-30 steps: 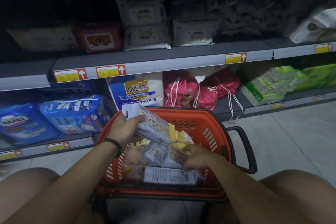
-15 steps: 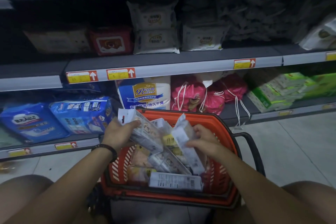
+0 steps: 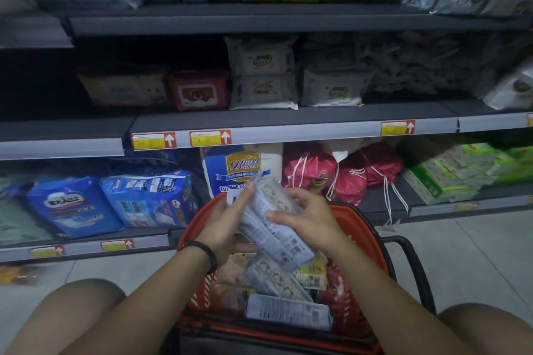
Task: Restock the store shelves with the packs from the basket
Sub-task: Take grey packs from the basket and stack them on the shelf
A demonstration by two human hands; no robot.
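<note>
A red basket (image 3: 370, 236) stands on the floor between my knees, in front of the shelves. Above it I hold a stack of pale grey packs (image 3: 274, 225) with both hands. My left hand (image 3: 227, 222) grips the stack from the left, fingers up along its side. My right hand (image 3: 305, 217) clasps it from the right, thumb on the front face. Several more packs (image 3: 285, 308) lie in the basket, grey, yellow and red ones. The middle shelf (image 3: 288, 121) carries white wipe packs (image 3: 264, 75) and a red pack (image 3: 199, 92).
The bottom shelf holds blue diaper bags (image 3: 112, 202), a white-and-blue roll pack (image 3: 239, 167), pink drawstring bags (image 3: 340, 173) and green boxes (image 3: 450, 173). The basket's black handle (image 3: 418, 268) sticks out to the right. Tiled floor (image 3: 473, 262) lies to the right.
My right hand has lifted a pack out of the basket and joined it to the one in my left hand. Both hands have risen above the basket rim. The camera has tilted up.
</note>
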